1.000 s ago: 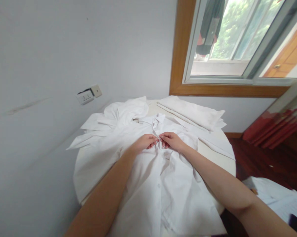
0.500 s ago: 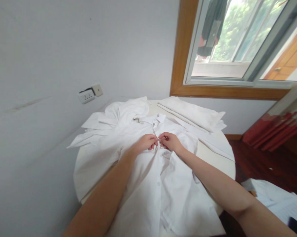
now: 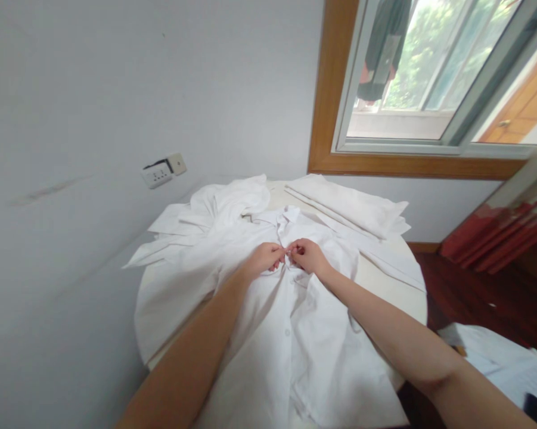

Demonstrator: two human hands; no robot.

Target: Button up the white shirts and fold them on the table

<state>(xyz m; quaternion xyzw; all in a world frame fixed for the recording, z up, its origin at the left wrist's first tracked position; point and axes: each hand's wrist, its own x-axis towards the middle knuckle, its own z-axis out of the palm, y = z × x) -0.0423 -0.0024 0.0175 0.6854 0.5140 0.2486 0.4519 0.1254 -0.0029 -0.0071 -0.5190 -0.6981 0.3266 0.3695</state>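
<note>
A white button-up shirt (image 3: 259,333) lies front side up, its collar (image 3: 288,215) toward the wall and its hem toward me. Both hands meet at the front placket, a little below the collar. My left hand (image 3: 269,256) pinches the fabric edge from the left. From the right, my right hand (image 3: 304,255) pinches the placket with thumb and fingers. The fingertips almost touch, and whatever button lies between them is hidden. Lower on the placket a small white button (image 3: 287,332) shows.
The shirt lies on a round cream table (image 3: 413,298) against the wall. Crumpled white cloth (image 3: 223,202) sits at the back left, a folded white garment (image 3: 348,202) at the back right. A wall socket (image 3: 157,174), window frame (image 3: 411,165) and red curtain (image 3: 487,238) surround it.
Both hands stay at the same spot on the placket. Only the fingertips have shifted slightly, the right fingers drawing closer to the left ones.
</note>
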